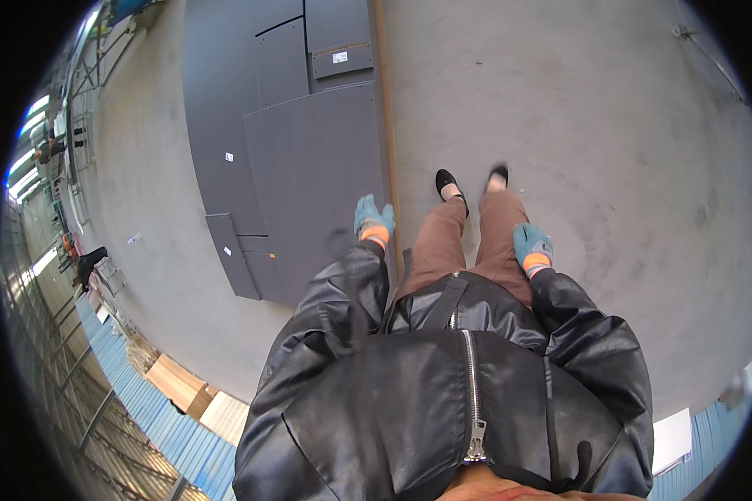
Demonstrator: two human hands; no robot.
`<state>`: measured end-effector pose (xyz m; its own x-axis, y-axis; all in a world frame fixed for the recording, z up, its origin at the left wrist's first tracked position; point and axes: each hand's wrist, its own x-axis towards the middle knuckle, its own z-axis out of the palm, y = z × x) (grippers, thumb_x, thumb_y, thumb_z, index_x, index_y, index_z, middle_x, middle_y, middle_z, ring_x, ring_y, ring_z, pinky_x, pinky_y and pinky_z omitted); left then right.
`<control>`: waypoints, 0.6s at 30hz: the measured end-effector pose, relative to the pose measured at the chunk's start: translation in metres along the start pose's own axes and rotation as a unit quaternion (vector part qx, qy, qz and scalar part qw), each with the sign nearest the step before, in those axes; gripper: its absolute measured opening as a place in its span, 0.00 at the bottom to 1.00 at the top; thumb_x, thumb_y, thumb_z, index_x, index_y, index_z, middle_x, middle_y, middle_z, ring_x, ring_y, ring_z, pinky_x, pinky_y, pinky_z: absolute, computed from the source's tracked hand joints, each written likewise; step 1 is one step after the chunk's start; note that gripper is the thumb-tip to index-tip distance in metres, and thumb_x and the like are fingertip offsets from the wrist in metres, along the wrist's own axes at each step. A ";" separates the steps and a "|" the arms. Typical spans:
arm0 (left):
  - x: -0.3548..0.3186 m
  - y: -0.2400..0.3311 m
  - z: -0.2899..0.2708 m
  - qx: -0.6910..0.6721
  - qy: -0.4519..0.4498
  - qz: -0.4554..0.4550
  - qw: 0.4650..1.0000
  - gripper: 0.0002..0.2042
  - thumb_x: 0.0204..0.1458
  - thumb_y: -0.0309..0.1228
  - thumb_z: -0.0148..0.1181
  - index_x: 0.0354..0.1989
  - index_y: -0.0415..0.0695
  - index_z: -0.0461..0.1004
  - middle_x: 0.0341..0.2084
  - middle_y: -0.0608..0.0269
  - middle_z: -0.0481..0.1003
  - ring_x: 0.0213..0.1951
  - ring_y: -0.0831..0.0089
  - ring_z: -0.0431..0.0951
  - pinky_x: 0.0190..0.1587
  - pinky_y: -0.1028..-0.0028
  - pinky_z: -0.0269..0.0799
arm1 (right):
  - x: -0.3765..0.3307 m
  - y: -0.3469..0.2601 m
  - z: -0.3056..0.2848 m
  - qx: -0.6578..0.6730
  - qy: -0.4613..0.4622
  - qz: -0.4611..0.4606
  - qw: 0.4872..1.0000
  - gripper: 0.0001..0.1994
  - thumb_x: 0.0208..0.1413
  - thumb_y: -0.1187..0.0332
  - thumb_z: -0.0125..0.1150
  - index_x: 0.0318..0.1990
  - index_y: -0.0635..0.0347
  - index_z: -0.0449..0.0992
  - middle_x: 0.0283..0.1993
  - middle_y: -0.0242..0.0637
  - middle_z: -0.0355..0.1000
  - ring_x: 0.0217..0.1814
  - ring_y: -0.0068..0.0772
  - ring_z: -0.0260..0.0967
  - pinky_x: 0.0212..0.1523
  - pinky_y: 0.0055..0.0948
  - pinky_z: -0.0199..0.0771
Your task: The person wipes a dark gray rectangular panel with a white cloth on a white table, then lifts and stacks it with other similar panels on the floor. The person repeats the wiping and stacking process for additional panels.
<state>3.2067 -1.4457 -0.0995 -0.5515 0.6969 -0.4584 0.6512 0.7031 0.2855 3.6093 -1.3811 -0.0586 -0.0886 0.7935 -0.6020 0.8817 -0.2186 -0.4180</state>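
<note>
My left hand [373, 219], in a blue-grey glove with an orange cuff, appears over the right edge of a stack of dark grey panels [317, 159]. Its fingers are apart and hold nothing; whether they touch the panel beneath I cannot tell. My right hand [532, 246], gloved the same way, hangs beside my right thigh with loosely extended fingers and nothing visible in it. Smaller grey boards lie on the stack, among them a narrow panel with a white label [340, 58] at the far end. Another small panel [232, 255] juts past the stack's left side.
Brown wooden edging [387, 108] runs along the stack's right side. Grey concrete floor [576, 108] stretches to the right. At the lower left are cardboard-coloured boards [175, 386] and blue slatted material [125, 355]. A person [50, 150] is far off at the left. A white board [672, 440] lies at lower right.
</note>
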 end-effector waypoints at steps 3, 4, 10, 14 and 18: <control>0.077 0.042 -0.019 0.004 0.005 -0.038 0.999 0.33 0.52 0.44 0.64 0.64 0.38 0.67 0.66 0.40 0.65 0.67 0.45 0.63 0.69 0.55 0.60 | 0.067 -0.045 -0.007 0.007 0.028 -0.096 0.995 0.19 0.60 0.55 0.58 0.51 0.57 0.79 0.56 0.50 0.75 0.57 0.56 0.72 0.59 0.48 0.70; 0.103 0.053 -0.017 0.000 -0.003 -0.045 0.999 0.34 0.52 0.44 0.64 0.65 0.38 0.66 0.66 0.41 0.64 0.68 0.45 0.63 0.69 0.55 0.59 | 0.086 -0.049 -0.004 -0.036 0.025 -0.121 0.992 0.19 0.60 0.55 0.59 0.52 0.57 0.78 0.57 0.49 0.75 0.59 0.55 0.71 0.60 0.47 0.69; 0.229 0.091 0.007 0.049 0.020 -0.079 0.995 0.36 0.52 0.44 0.64 0.68 0.39 0.63 0.70 0.45 0.60 0.70 0.49 0.60 0.72 0.58 0.56 | 0.203 -0.083 -0.028 -0.182 -0.072 -0.142 0.970 0.22 0.56 0.55 0.64 0.56 0.55 0.75 0.55 0.45 0.71 0.61 0.55 0.65 0.64 0.50 0.63; 0.302 0.079 0.046 0.081 0.015 -0.112 0.990 0.38 0.53 0.45 0.64 0.70 0.40 0.60 0.71 0.46 0.58 0.72 0.50 0.57 0.72 0.56 0.53 | 0.231 -0.090 -0.038 -0.167 -0.112 -0.123 0.972 0.23 0.57 0.56 0.64 0.56 0.58 0.73 0.53 0.49 0.71 0.61 0.58 0.64 0.61 0.52 0.65; 0.369 0.062 0.092 0.117 0.015 -0.097 0.988 0.43 0.52 0.47 0.65 0.73 0.41 0.54 0.73 0.45 0.53 0.73 0.47 0.53 0.73 0.54 0.50 | 0.250 -0.115 -0.037 -0.157 -0.060 -0.145 0.975 0.23 0.53 0.60 0.68 0.55 0.60 0.74 0.49 0.49 0.71 0.60 0.61 0.66 0.59 0.55 0.67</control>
<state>3.0918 -1.1583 -0.3282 -0.6910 0.5586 -0.4588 0.6326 0.7744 -0.0099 3.5029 -1.1367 -0.1353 -0.3925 0.7202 -0.5721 0.9081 0.2048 -0.3652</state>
